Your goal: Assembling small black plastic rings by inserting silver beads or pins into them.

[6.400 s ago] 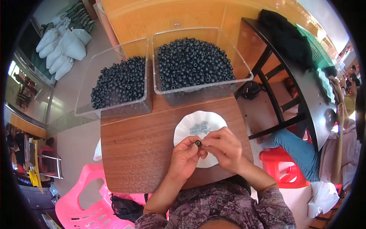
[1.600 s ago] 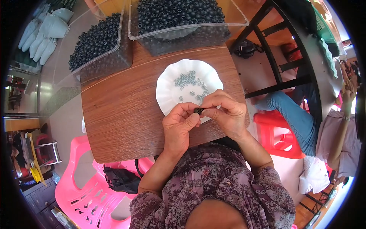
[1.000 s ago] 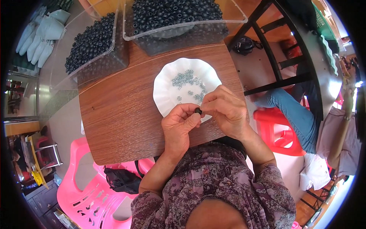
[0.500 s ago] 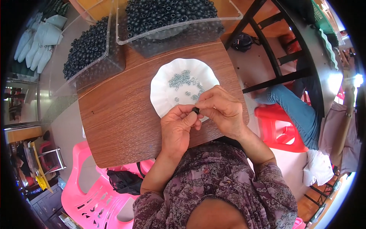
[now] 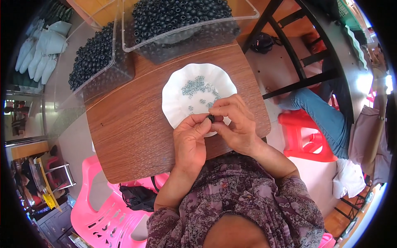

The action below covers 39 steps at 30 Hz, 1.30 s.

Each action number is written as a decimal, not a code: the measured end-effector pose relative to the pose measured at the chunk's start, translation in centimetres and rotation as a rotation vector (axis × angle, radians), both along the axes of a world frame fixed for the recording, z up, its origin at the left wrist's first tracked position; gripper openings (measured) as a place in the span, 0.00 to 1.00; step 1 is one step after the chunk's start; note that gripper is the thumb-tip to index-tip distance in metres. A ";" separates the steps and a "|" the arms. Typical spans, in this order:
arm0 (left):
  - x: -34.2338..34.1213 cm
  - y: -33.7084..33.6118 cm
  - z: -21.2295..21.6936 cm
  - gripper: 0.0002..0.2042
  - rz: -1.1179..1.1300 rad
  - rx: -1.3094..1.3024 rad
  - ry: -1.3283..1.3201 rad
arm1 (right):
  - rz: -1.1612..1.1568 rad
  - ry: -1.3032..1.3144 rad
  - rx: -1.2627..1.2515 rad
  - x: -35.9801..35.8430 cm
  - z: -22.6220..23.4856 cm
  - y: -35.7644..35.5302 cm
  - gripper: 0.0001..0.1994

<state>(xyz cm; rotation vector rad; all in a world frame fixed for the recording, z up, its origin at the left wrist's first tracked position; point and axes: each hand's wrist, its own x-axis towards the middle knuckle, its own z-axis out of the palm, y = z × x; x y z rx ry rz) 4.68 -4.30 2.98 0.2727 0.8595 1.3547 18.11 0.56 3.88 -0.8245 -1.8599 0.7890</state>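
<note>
Over the near rim of a white scalloped plate (image 5: 171, 89), both hands meet at a small black round part (image 5: 211, 118). My left hand (image 5: 191, 138) pinches this part between thumb and index finger. Bent around its other side is my right hand (image 5: 236, 126), its index fingertip above the part and its thumb below, both at its edge. Whether a tiny piece sits between those fingertips is hidden. Small clear pale-green pieces (image 5: 193, 87) lie in a loose cluster on the plate, with a few strays nearer the hands.
Two clear plastic bins, one at the back (image 5: 186, 43) and one at the left (image 5: 108, 74), hold many dark hollow parts on the brown wooden table (image 5: 128, 128). A pink chair (image 5: 103, 215) stands lower left. Rightward are a red stool (image 5: 308, 136), a black-framed table and a seated person's leg.
My right index finger and thumb have shifted slightly around the black part, with the fingers a little more spread. The whole view has moved slightly; the left hand keeps its pinch.
</note>
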 end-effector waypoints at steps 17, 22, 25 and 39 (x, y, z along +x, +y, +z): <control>0.9 -0.2 0.8 0.05 0.060 -0.029 -0.066 | -0.075 0.009 0.227 -0.5 -1.1 0.4 0.19; 0.9 -0.1 0.4 0.05 0.083 -0.049 -0.022 | -0.030 0.016 0.240 -0.6 -1.3 0.9 0.17; 0.8 -0.1 -0.3 0.05 0.094 -0.054 0.003 | 0.029 0.001 0.247 -0.5 -1.7 1.2 0.16; -0.3 -0.2 0.2 0.07 0.111 0.002 0.112 | 0.079 0.086 -0.120 -1.1 -1.3 1.5 0.14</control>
